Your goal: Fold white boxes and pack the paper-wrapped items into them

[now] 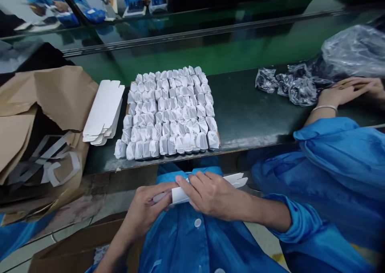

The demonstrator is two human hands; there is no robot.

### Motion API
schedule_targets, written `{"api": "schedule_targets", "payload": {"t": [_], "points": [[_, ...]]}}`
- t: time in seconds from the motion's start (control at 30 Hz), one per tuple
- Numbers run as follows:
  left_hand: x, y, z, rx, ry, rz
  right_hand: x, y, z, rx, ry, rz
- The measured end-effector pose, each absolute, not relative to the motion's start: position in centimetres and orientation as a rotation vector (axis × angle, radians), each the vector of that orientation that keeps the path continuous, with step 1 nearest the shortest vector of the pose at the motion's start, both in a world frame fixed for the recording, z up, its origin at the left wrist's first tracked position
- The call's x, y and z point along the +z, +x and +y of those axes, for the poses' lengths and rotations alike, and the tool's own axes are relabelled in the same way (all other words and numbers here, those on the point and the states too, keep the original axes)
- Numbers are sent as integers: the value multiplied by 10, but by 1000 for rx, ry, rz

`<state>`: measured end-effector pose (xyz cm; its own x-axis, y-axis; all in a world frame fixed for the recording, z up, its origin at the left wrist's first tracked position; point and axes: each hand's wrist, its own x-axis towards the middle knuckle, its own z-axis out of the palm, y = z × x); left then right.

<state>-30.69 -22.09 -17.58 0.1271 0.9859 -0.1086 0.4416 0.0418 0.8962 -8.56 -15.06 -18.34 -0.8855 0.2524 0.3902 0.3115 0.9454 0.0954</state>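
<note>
Right hand [212, 194] has its fingers wrapped around a slim white carton [179, 196], held in front of the blue coat [177, 245] — flaps poking out past the hand. Left hand [144, 208] has its fingers closed around a pale piece [159, 197] at the carton's open end. Table [240, 116] holds rows of white-wrapped pieces [171, 112] — flat cartons [104, 110] stacked beside them.

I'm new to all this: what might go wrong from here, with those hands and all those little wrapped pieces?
The white carton is held over the lap by the right hand, so a slip might drop it. The left hand has a pale piece at its end, which might catch on the rim. The front row of wrapped pieces sits near the table edge; a bump could knock one off.
</note>
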Motion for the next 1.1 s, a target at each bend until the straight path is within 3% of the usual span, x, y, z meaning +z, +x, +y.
{"api": "schedule_targets", "payload": {"t": [0.13, 0.43, 0.87, 1.1], "points": [[-164, -323, -215, 894, 1700, 1524, -191, -109, -163, -409, -454, -2528], [-123, -382, -217, 1006, 1737, 1814, -177, -127, -152, -460, -636, -2434], [-119, -394, -193, 810, 1893, 1505, -168, -133, -146, -595, -500, -2425], [-109, -397, -203, 929, 1854, 1643, -160, -126, -136, -196, -691, -2535]]}}
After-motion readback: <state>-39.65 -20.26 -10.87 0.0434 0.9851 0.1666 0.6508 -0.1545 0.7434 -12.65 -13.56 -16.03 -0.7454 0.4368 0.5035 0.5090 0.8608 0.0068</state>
